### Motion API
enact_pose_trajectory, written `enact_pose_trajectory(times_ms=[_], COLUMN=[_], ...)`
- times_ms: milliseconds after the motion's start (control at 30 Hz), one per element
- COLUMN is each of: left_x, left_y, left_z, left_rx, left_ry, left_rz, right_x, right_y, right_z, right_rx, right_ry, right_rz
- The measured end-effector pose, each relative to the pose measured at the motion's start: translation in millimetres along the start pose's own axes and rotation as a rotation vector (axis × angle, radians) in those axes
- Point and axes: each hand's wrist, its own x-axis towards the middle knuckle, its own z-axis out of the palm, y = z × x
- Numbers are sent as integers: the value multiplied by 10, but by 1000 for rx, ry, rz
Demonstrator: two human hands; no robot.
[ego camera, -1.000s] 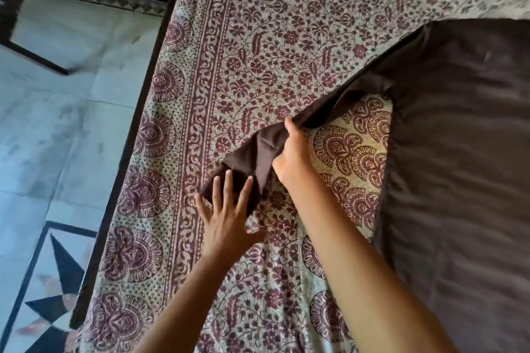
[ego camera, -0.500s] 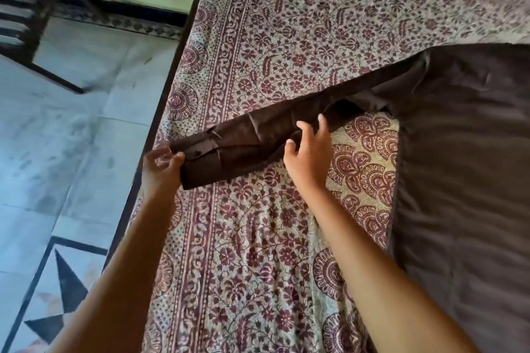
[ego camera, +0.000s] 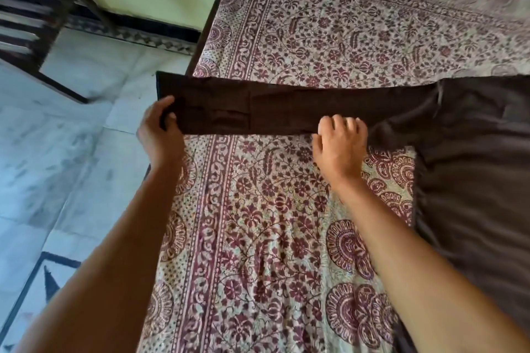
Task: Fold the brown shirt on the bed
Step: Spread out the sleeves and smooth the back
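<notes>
The brown shirt (ego camera: 473, 180) lies flat on the right side of the bed (ego camera: 272, 223). Its long sleeve (ego camera: 286, 106) is stretched straight out to the left, and the cuff end reaches past the bed's left edge over the floor. My left hand (ego camera: 160, 132) grips the cuff end, thumb on top of the cloth. My right hand (ego camera: 339, 146) rests on the sleeve's near edge about midway along, fingers bent down onto the fabric.
The bed wears a cream sheet printed with maroon flowers. Its dark frame edge (ego camera: 212, 17) runs along the left. Beyond it lies grey tiled floor (ego camera: 57, 166), with a dark wooden rack (ego camera: 31, 28) at the far left against a green wall.
The sleeve, bunched a second ago, has been pulled out straight to the left. My left hand moved left past the bed edge with the cuff. My right hand shifted onto the sleeve's middle.
</notes>
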Motion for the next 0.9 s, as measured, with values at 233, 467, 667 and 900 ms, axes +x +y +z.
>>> enact_pose_trajectory(times_ms=[233,467,667,900], left_x=[368,480,-39,-837], left_y=[-187,-40,499,1188], left_z=[351,587,1046,2142], left_rx=[341,575,645,512], left_ry=[-323,-280,-394,-647], left_rz=[49,-67,205,475], right_x=[0,-86,22,310], right_y=[-77,166,549,1525], right_z=[372,441,396,359], right_rx=[227,529,555,420], right_ry=[-318,-344,-177,-113], right_rz=[-77,-118,22,283])
